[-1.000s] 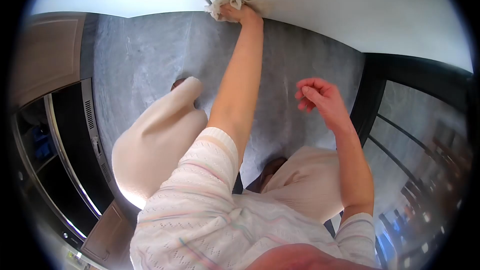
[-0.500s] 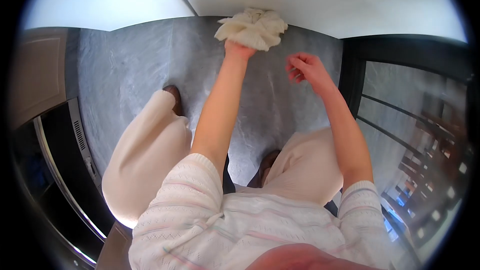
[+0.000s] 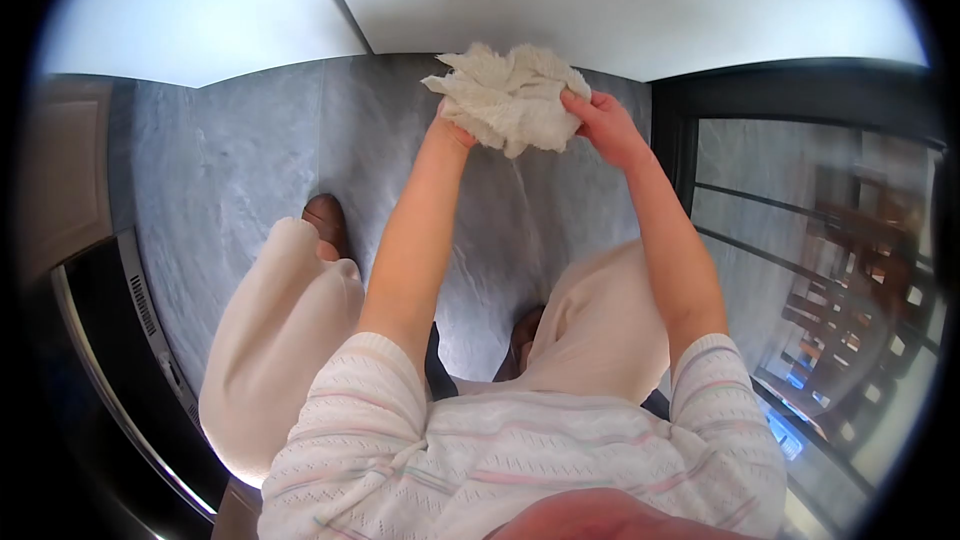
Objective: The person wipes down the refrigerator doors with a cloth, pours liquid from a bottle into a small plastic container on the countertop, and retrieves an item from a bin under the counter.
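A crumpled cream cloth (image 3: 512,100) is held up between my two hands, above the grey floor and close to the white cabinet front. My left hand (image 3: 457,128) grips its left underside, with most of the fingers hidden beneath the folds. At the cloth's right edge, my right hand (image 3: 606,128) pinches the fabric between thumb and fingers.
White cabinet panels (image 3: 480,0) with a dark seam run along the far side. A dark-framed glass door (image 3: 740,180) stands at the right, a black oven-like appliance (image 3: 110,360) at the left. My brown shoes (image 3: 327,223) rest on grey marbled flooring (image 3: 230,150).
My right hand has moved in and taken hold of the cloth's right edge. The cloth has come slightly nearer to me and opened out a little, still in my left hand.
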A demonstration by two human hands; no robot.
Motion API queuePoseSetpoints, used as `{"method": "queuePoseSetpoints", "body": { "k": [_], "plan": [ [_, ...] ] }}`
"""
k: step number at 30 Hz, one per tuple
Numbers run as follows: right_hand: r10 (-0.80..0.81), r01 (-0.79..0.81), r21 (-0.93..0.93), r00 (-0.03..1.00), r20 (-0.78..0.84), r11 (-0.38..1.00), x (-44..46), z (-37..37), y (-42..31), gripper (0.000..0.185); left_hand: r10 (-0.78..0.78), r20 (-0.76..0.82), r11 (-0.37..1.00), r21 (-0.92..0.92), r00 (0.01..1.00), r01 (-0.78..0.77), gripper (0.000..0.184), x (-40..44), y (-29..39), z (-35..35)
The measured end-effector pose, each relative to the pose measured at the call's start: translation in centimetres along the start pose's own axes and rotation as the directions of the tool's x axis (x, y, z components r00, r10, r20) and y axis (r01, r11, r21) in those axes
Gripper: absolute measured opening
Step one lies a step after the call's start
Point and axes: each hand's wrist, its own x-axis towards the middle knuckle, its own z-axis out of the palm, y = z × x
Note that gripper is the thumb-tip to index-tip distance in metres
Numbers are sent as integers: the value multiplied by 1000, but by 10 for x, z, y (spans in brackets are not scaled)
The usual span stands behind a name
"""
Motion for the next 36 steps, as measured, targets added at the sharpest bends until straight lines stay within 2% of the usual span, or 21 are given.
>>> {"method": "queuePoseSetpoints", "body": {
  "k": [1, 2, 4, 6, 7, 10, 11, 14, 16, 17, 18, 19, 20, 21, 22, 23, 25, 26, 28, 31, 36],
  "plan": [
    [-12, 12, -18, 1000, -3, 1000, -1, 4, -2, 40, 16, 18, 995, 103, 1000, -18, 52, -2, 4, -4],
    [-24, 24, -34, 1000, -8, 999, -1, 6, -4, 38, 112, 138, 896, 413, 984, -160, 52, -3, 7, -8],
    [-30, 45, 198, 997, -77, 979, 2, 7, -8, 35, 244, 359, 502, 747, 901, -434, 53, -13, 15, -9],
    [-24, 61, 415, 995, -93, 908, 5, 7, -16, 33, 69, 179, 901, 411, 981, -138, 54, -28, 18, -2],
    [-24, 62, 520, 997, -79, 852, 6, 9, -21, 32, -176, 40, 984, -15, 984, 176, 56, -45, 20, 21],
    [-189, 19, 797, 975, 120, 603, 14, 11, -24, 33, 158, 185, 976, -176, 970, -126, 52, -52, 25, 43],
    [-279, -26, 860, 940, 194, 509, 17, 8, -26, 34, 255, 234, 967, -86, 938, -241, 46, -48, 34, 54],
    [-526, 105, 867, 828, 196, 488, 1, 45, -118, 31, 499, 365, 832, 52, 786, -552, 29, -60, 69, 154],
    [-686, 309, 783, 701, 196, 540, -13, 72, -184, 27, 655, 243, 682, 217, 715, -698, 22, -71, 92, 214],
    [-762, 443, 706, 611, 214, 553, -18, 83, -208, 26, 616, 440, 704, 63, 653, -707, 32, -75, 97, 229],
    [-816, 495, 689, 521, 252, 529, -18, 94, -222, 30, 617, 464, 721, -8, 636, -693, 50, -88, 99, 256],
    [-856, 542, 675, 427, 291, 500, -16, 103, -233, 34, 667, 484, 629, 41, 566, -776, 53, -87, 101, 257],
    [-866, 598, 633, 411, 285, 492, -12, 103, -233, 34, 713, 500, 525, 85, 492, -847, 57, -86, 103, 258],
    [-875, 650, 588, 394, 280, 481, -8, 103, -233, 33, 766, 540, 260, 235, 348, -937, 43, -67, 107, 229],
    [-863, 704, 505, 453, 223, 500, -1, 95, -224, 28, 772, 602, -35, 361, 204, -932, 32, -54, 109, 209],
    [-850, 747, 418, 505, 151, 518, 5, 88, -210, 24, 770, 539, 211, 293, 343, -933, 27, -55, 104, 203],
    [-700, 703, 136, 710, -74, 698, 11, 84, -175, 20, 656, 447, 640, 99, 608, -762, 19, -65, 91, 194],
    [-595, 610, 33, 782, -184, 792, 13, 82, -157, 20, 676, 363, 600, 233, 641, -765, 19, -53, 84, 167],
    [-511, 530, 61, 838, -190, 846, 35, 62, -112, 21, 646, 198, 591, 482, 737, -647, 18, -36, 72, 123],
    [-381, 386, -29, 892, -242, 922, 70, 25, -44, 25, 508, 3, 541, 777, 861, -323, 15, -15, 49, 89],
    [-76, 9, -154, 898, -434, 988, 120, -39, 48, 24, 303, -89, 327, 945, 949, -16, 22, 55, 12, 25]
  ]
}}
